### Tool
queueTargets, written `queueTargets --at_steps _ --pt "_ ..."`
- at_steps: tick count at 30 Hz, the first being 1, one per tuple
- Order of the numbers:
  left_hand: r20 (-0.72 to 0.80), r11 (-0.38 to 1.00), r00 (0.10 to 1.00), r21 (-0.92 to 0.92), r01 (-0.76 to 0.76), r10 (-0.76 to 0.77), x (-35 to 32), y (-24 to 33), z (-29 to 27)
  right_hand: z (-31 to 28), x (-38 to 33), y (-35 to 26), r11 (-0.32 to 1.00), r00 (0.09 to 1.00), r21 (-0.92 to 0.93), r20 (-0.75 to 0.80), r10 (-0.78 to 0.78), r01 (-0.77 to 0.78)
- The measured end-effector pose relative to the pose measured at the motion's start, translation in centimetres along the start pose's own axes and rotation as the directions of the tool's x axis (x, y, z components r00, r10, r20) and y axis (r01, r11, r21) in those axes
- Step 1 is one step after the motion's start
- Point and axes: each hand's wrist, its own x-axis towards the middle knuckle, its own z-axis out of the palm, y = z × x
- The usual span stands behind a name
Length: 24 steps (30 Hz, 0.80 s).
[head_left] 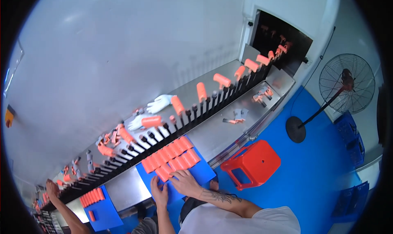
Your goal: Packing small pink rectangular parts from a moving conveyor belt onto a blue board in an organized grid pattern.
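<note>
Short orange cylinders (pixel 166 154) lie in two rows on a blue mat (pixel 202 174) in front of me. My right hand (pixel 185 183) reaches in from the right, its fingers closed on the nearest orange cylinder (pixel 163 172) at the near row's left end. Close to the lower end of that cylinder is my left hand (pixel 159 192); its thumb and fingers are apart and nothing shows between them.
Beyond the mat runs a slanting line of black upright holders (pixel 196 115), some topped with orange pieces (pixel 222 80), into a dark opening (pixel 278 37). White gloves (pixel 159 104) lie behind it. A co-worker's hand (pixel 52 190) is at left. A red stool (pixel 256 164) and fan (pixel 347 82) stand right.
</note>
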Motion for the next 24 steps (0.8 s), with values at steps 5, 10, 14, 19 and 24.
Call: queueTargets --at_steps 5,10,14,19,24 --pt "-0.155 0.997 0.987 -0.077 0.02 -0.032 0.8 5.4 -0.5 -7.3 1.6 5.1 0.926 0.924 0.329 -0.262 0.279 -0.186" --pt "-0.107 0.818 0.812 0.133 -0.56 0.574 9.4 17.6 -0.8 -16.4 13.3 8.7 0.997 0.86 0.074 -0.508 0.056 -0.021" --pt "0.165 0.602 0.719 0.441 -0.666 0.675 17.1 23.6 -2.9 -19.1 18.6 11.8 0.926 0.933 -0.239 -0.141 -0.33 0.291" --pt "0.5 0.449 0.732 0.58 -0.679 0.462 19.5 20.8 -8.2 -18.1 20.0 8.3 0.972 0.978 -0.175 0.166 -0.129 0.158" --pt "0.298 0.683 0.934 0.642 -0.349 0.197 17.7 21.7 -9.9 -13.7 21.1 3.0 0.988 0.998 -0.152 0.057 0.016 -0.007"
